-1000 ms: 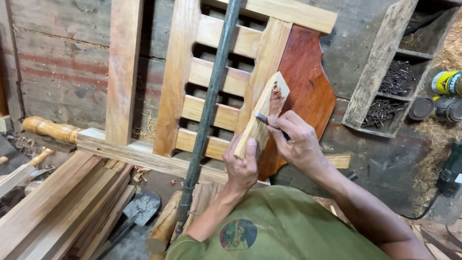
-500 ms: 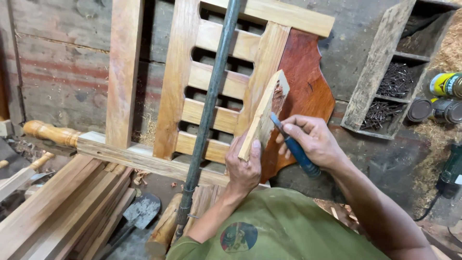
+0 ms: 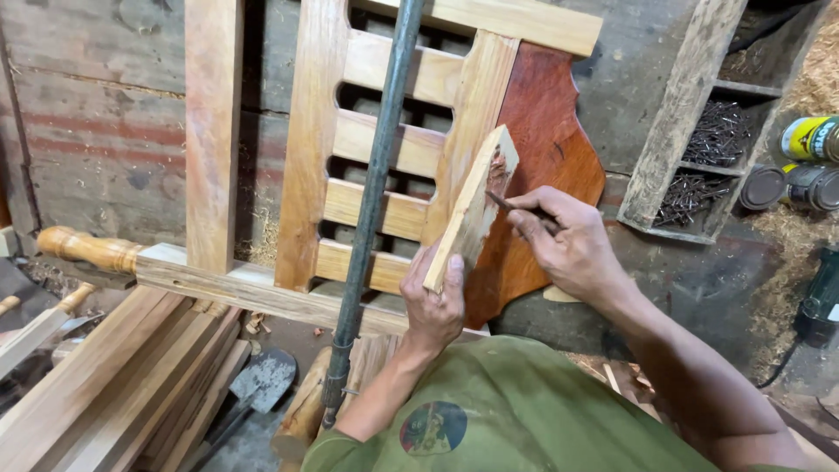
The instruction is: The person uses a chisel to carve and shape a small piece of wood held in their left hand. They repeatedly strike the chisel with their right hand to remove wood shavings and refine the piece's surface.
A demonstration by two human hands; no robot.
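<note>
- A left hand (image 3: 437, 301) is gripping the lower end of a pale, flat wooden offcut (image 3: 473, 206), fingers closed around it, holding it tilted upward in front of a slatted light-wood frame (image 3: 384, 149).
- The right hand (image 3: 568, 245) is pinching a thin dark tool (image 3: 511, 205), fingers closed on it, its tip touching the offcut's reddish upper face.
- A dark metal bar clamp (image 3: 371, 210) is running upright across the slatted frame, just left of the offcut and partly blocking the slats.
- A reddish-brown curved wooden panel (image 3: 546, 140) is leaning behind the offcut and the right hand.
- A turned light-wood post (image 3: 87, 249) and a stack of pale planks (image 3: 105, 376) are lying at lower left; a grey trowel blade (image 3: 262, 380) is resting beside them.
- A rough wooden compartment box of dark nails (image 3: 717, 131) is standing at right, near round tins (image 3: 808, 162); the tins are cut off by the edge.
- The tool's handle is hidden inside the right hand, so its kind is hard to make out.
</note>
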